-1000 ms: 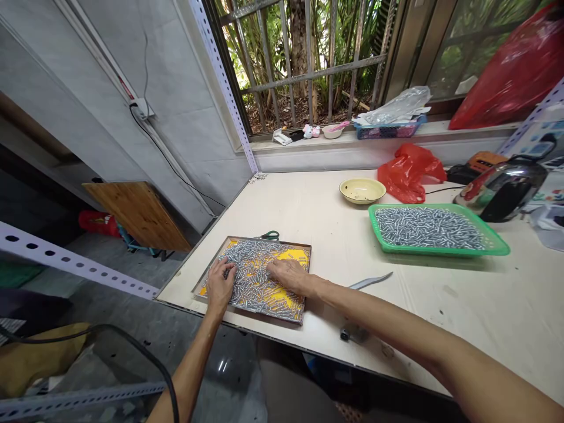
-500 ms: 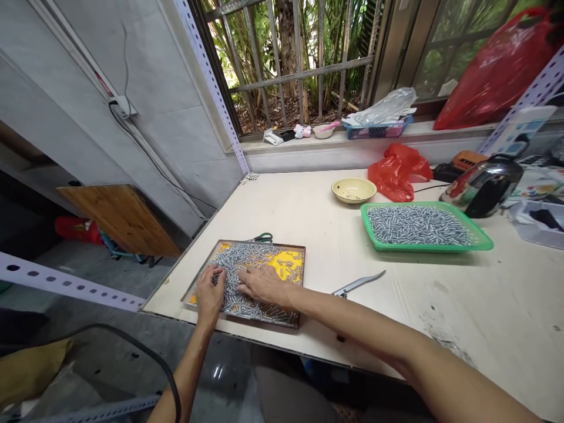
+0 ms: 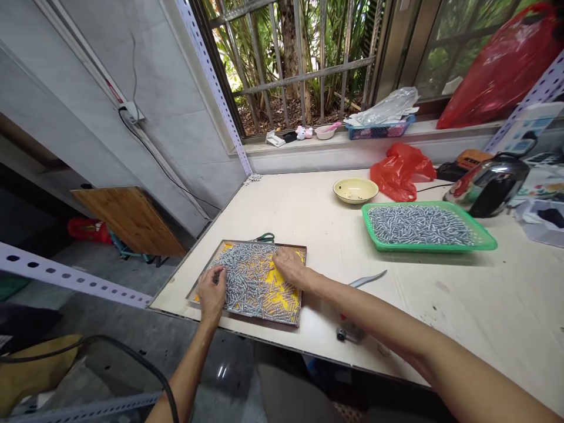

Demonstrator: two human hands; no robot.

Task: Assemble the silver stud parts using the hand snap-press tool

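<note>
A shallow metal tray (image 3: 304, 257) with a yellow bottom lies near the table's front left edge. Many small silvery metal pieces, ribbed like screws (image 3: 243, 273), cover its left and middle, with yellow showing through on the right. At the tray's left side my left hand (image 3: 212, 294) is curled, and dark little pieces seem to show between thumb and fingers. Over the tray's far right part is my right hand (image 3: 288, 265), its fingers bent down against the screws and its fingertips hidden.
Behind the tray lie green-handled scissors (image 3: 265, 237). A grey curved tool (image 3: 368, 278) rests right of it, partly behind my forearm. Farther right stand a green tray (image 3: 440, 251) full of similar pieces, a yellow bowl (image 3: 355, 198), a red bag (image 3: 399, 170) and a kettle (image 3: 496, 182).
My right hand has moved from the tray's middle to its far right part. More of the yellow bottom shows on the right. My left hand stays at the left side.
</note>
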